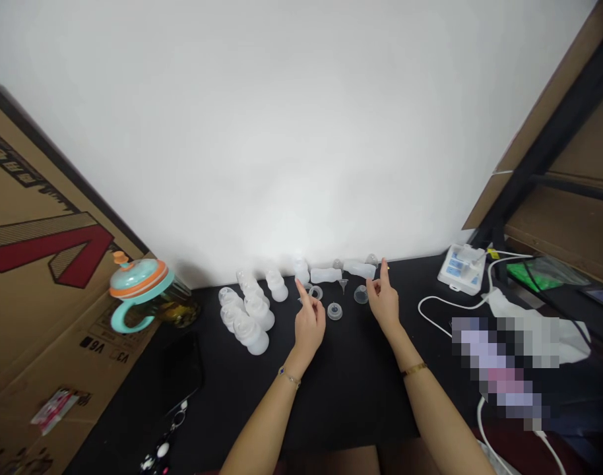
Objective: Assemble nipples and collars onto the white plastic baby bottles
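Observation:
Both hands hover over small baby-bottle parts on the black table. My left hand [310, 321] has its index finger stretched out beside clear rings [316, 292], its other fingers loosely curled, holding nothing visible. My right hand [384, 301] also points its index finger toward the wall, next to a clear dome cap [361, 295]. Between the hands are a ringed teat piece [334, 311] and a small translucent teat [343, 284]. Two white bottle bodies lie on their sides: one bottle body [325, 275] and another bottle body [359, 269]. A second clear cap [372, 260] sits behind.
Several white baby bottles [252, 331] stand upright at left. Beyond them are a teal-lidded jug [156, 290] and a dark phone [181, 371]. On the right are a white compartment box [462, 268], a white cable [433, 313] and a blurred item [497, 369]. A wall [301, 132] rises behind.

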{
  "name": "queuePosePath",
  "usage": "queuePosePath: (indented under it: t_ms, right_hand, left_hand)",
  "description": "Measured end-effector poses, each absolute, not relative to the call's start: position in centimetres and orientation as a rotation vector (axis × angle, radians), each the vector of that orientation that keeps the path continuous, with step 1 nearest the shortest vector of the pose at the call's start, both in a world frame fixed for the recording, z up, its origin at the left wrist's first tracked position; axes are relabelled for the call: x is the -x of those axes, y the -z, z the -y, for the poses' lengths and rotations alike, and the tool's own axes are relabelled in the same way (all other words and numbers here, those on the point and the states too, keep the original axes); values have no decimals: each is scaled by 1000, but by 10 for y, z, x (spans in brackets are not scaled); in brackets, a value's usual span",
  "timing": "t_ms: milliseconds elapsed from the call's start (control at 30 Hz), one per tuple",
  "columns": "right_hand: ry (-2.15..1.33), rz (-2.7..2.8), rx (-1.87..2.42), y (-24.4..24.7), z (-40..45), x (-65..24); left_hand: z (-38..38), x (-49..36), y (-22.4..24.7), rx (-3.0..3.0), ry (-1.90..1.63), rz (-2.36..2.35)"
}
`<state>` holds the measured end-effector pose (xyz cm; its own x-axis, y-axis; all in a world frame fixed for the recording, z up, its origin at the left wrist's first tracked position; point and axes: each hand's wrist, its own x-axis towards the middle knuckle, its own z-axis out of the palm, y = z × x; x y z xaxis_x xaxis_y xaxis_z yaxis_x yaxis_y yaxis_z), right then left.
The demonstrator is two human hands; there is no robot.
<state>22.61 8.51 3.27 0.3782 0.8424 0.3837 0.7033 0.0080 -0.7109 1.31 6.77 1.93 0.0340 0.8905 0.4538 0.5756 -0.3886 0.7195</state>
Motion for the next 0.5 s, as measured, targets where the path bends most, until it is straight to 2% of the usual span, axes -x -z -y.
queuePosePath:
  t_ms: [500]
  right_hand:
    - [-187, 1368, 1780, -29, -88, -230]
  left_hand:
    - [-69, -13, -19, -1901, -1375, -1501]
